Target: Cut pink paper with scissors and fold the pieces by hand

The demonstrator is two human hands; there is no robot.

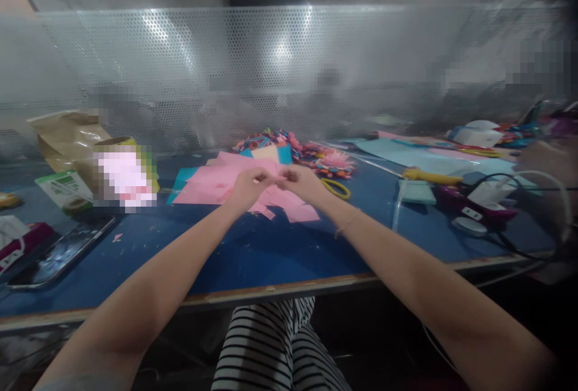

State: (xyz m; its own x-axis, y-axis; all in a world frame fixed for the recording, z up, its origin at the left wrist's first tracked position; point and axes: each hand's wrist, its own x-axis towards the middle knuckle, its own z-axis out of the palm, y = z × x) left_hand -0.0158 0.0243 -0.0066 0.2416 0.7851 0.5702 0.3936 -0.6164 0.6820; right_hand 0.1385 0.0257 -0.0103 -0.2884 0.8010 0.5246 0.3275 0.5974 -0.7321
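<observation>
Over a spread of pink paper sheets (pixel 203 189), my left hand (pixel 250 188) and my right hand (pixel 300 183) meet with fingertips pinched. Between them is a small piece of pink paper (pixel 273 180), partly hidden by the fingers and blurred. Cut pink strips (pixel 304 212) lie just below the hands. Blue sheets (pixel 179 181) stick out from under the pink ones. Close to my right hand lie yellow scissor handles (pixel 336 188). Behind the hands is a heap of colourful paper flowers (pixel 332 162).
The blue table (pixel 271 258) ends at a worn front edge. At left are a phone (pixel 65 252), a tape roll box (pixel 67 192) and a brown bag (pixel 67 138). At right are a yellow-handled glue gun (pixel 431 176), cables and a purple power strip (pixel 474 210). A perforated metal screen (pixel 271 71) stands behind.
</observation>
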